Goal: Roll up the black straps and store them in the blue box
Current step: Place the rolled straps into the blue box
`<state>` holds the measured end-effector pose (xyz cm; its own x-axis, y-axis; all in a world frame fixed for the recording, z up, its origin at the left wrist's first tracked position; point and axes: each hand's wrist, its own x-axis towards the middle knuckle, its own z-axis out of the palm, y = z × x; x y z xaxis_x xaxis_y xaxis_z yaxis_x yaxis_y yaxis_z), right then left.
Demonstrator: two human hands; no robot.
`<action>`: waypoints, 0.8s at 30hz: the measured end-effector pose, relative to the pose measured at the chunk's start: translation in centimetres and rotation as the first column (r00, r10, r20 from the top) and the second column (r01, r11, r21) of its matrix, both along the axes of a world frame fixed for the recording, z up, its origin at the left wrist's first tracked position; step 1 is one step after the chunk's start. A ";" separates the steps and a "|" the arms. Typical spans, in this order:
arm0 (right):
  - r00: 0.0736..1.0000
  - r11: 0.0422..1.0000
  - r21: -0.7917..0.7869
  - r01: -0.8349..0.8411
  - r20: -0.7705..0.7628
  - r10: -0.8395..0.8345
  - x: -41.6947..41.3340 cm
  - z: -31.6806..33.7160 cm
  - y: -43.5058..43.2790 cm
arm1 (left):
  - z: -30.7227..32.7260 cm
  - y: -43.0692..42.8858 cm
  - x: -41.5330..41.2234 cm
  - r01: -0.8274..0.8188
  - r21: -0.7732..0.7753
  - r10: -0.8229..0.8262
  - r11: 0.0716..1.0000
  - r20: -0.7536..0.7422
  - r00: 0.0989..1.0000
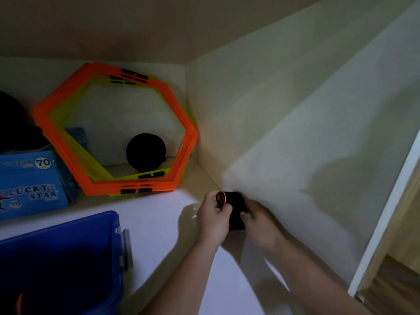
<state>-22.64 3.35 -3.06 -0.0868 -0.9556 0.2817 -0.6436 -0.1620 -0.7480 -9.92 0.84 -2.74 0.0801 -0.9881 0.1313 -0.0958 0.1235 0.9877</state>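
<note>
A black strap [236,206] with an orange edge is partly rolled, held above the white shelf near the right wall. My left hand [212,215] pinches the rolled end, where orange coils show. My right hand [261,220] grips the strap's other side, fingers curled over it. The blue box [68,251] stands open at the lower left; its inside is dark. A round black roll [146,152] sits at the back of the shelf behind the hexagon frames.
Orange and yellow hexagon frames [181,142] lean against the back wall. A light blue "Lucky Star" carton [29,185] sits at the left, dark items behind it. The cupboard's side wall [295,133] rises close on the right.
</note>
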 end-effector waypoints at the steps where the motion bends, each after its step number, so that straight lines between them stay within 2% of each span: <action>1: 0.991 0.999 -0.005 -0.045 0.123 0.046 -0.1 0.7 0.3 | 0.7 0.4 0.3 -0.023 -0.021 0.022 1.000 -0.040 0.999; 4: 0.875 0.987 0.006 -0.162 0.463 0.141 0.4 3.7 2.0 | 3.4 1.8 1.3 -0.065 -0.074 0.055 0.995 -0.132 0.990; 7: 0.774 0.965 -0.005 -0.262 0.596 0.214 0.8 7.5 3.5 | 6.6 4.0 2.4 -0.089 -0.149 0.057 0.985 -0.210 0.976; 9: 0.749 0.945 -0.035 -0.325 0.601 0.280 1.1 9.9 4.6 | 8.4 5.6 3.2 -0.103 -0.204 0.053 0.973 -0.235 0.971; 12: 0.754 0.916 -0.053 -0.399 0.549 0.360 2.5 12.6 5.8 | 10.7 8.5 4.9 -0.133 -0.302 0.079 0.944 -0.184 0.980; 16: 0.729 0.898 -0.132 -0.421 0.540 0.421 6.0 14.8 7.3 | 13.2 11.8 9.1 -0.177 -0.371 0.194 0.911 0.008 0.981; 19: 0.695 0.877 -0.166 -0.451 0.551 0.462 9.3 14.9 8.1 | 13.9 13.9 13.2 -0.149 -0.378 0.224 0.914 0.163 0.961; 24: 0.623 0.834 -0.131 -0.536 0.605 0.496 15.3 13.7 8.4 | 13.8 18.0 22.7 -0.272 -0.403 0.418 0.874 0.336 0.844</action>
